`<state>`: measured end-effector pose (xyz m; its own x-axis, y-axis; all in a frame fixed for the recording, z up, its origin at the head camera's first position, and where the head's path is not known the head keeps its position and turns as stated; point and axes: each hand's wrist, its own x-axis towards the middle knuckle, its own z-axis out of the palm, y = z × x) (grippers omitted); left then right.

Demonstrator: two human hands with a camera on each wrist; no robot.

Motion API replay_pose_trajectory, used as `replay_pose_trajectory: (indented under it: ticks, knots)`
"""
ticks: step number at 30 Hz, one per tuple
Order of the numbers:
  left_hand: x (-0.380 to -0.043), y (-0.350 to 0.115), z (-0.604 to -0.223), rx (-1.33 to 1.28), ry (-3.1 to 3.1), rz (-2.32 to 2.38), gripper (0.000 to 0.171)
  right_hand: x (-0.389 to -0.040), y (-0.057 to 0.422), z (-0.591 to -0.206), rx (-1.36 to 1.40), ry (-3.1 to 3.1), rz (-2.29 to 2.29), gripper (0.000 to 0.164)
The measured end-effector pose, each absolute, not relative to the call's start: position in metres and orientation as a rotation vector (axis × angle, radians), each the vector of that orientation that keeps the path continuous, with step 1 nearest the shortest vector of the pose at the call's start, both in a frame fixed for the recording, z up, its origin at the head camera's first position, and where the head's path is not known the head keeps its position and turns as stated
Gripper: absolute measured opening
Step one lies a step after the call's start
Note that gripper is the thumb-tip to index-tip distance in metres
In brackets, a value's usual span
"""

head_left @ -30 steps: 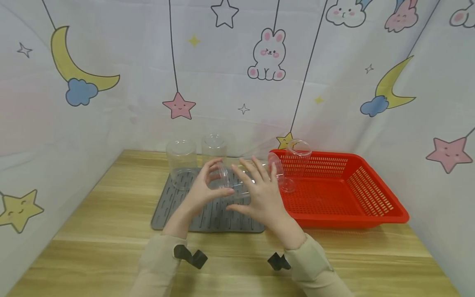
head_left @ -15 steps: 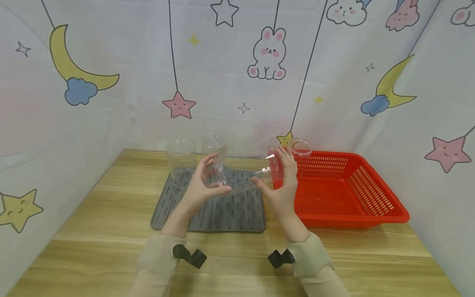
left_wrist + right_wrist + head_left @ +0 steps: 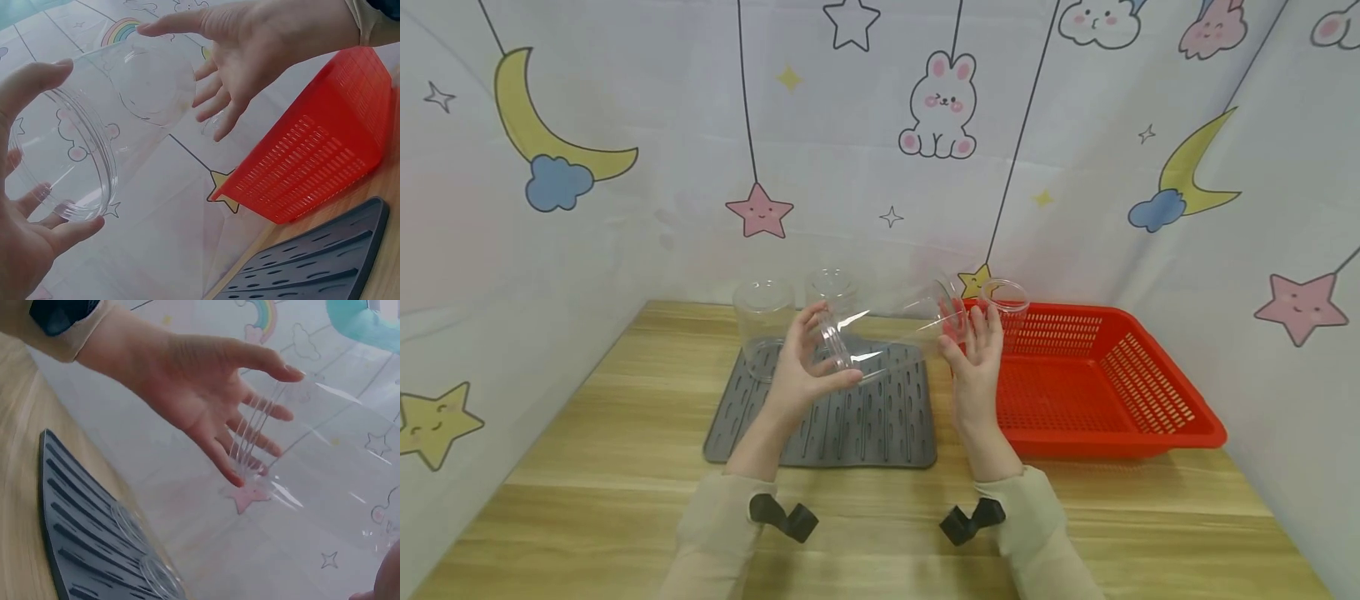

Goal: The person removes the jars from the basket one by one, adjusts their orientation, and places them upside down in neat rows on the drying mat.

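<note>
A clear jar [image 3: 887, 333] is held in the air over the grey drying mat [image 3: 865, 425], tilted with its right end higher. My left hand [image 3: 801, 371] grips its ridged rim, thumb below and fingers around the far side. My right hand [image 3: 976, 358] holds the smooth base end between thumb and fingers; in the left wrist view the right hand [image 3: 240, 62] has its thumb over the base's upper edge. Two more clear jars, a wide jar [image 3: 765, 321] and a narrower jar [image 3: 833, 292], stand upside down on the mat's back part.
At the right stands a red perforated basket [image 3: 1097, 433], with a clear jar [image 3: 1006, 312] upright in its left end. All rests on a wooden table [image 3: 602, 500]. Behind hangs a white cloth [image 3: 850, 150] printed with moons and stars.
My right hand has moved right from the jar's side to its base end. The jar has tilted, its base end rising. The left hand stays at the rim.
</note>
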<state>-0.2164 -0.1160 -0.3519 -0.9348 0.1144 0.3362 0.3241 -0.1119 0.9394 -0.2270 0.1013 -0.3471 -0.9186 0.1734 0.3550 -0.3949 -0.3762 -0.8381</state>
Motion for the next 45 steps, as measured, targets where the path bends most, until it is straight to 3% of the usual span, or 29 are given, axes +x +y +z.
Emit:
replay_pose_trajectory:
  ticks: [13,30,39,45]
  knots:
    - [-0.217,-0.115,-0.356,-0.581,-1.987,-2.145,0.102,-0.224,0.081,-0.361,0.191,-1.239,2.85,0.113]
    - [-0.216,-0.115,-0.354,-0.636,-2.052,-2.156,0.102,-0.218,0.074,-0.356,0.275,-1.144,2.978,0.098]
    - [-0.217,-0.12,-0.356,-0.71,-2.06,-2.112,0.111,-0.22,0.076,-0.354,0.307,-1.162,2.961,0.115]
    - [-0.216,-0.122,-0.353,-0.75,-2.054,-2.079,0.12,-0.222,0.077,-0.349,0.311,-1.206,2.891,0.114]
